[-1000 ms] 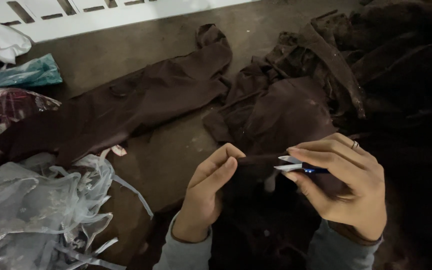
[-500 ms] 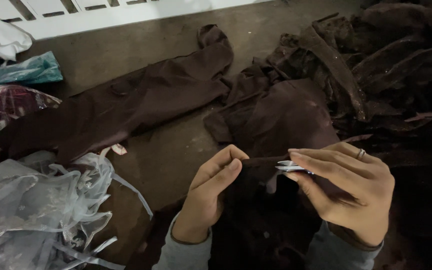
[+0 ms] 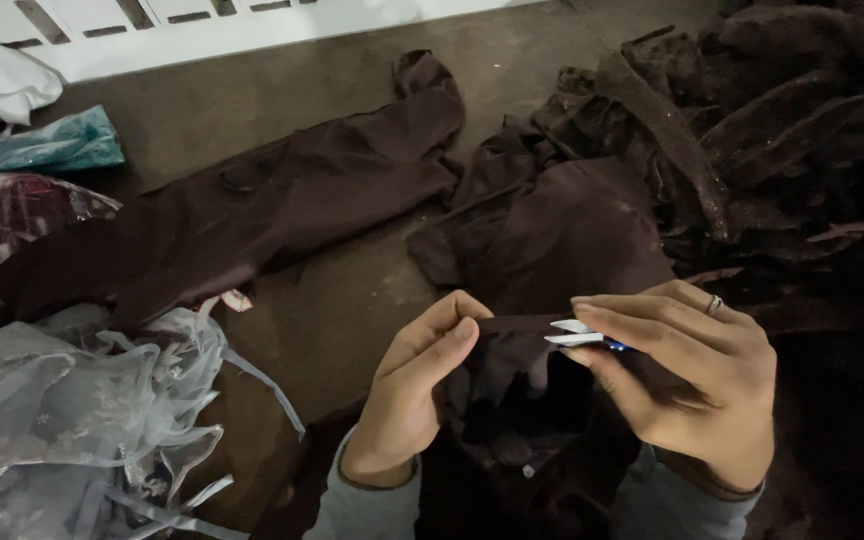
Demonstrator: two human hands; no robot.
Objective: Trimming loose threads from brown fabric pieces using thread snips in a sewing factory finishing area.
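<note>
Left hand [image 3: 412,385] pinches the dark brown fabric edge [image 3: 507,330] stretched rightward toward thread snips [image 3: 577,333], which the right hand [image 3: 687,375] grips closed, tips touching cloth.

Dark brown garment [image 3: 522,370]; white-bladed snips [image 3: 574,333] with blue handle. Brown clothes [image 3: 282,215] across brown floor [image 3: 352,310]. Sheer grey floral-embroidered fabric [image 3: 62,430]. Teal bundle [image 3: 37,150]; white bag [image 3: 2,85]; maroon patterned cloth [image 3: 12,215].

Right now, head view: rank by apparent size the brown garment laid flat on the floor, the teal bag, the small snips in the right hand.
1. Brown garment laid flat, by far the largest.
2. Teal bag, partly cut off at the frame's left edge, so its full size is unsure.
3. Snips, smallest even though nearest the camera, mostly hidden in the right hand.
</note>
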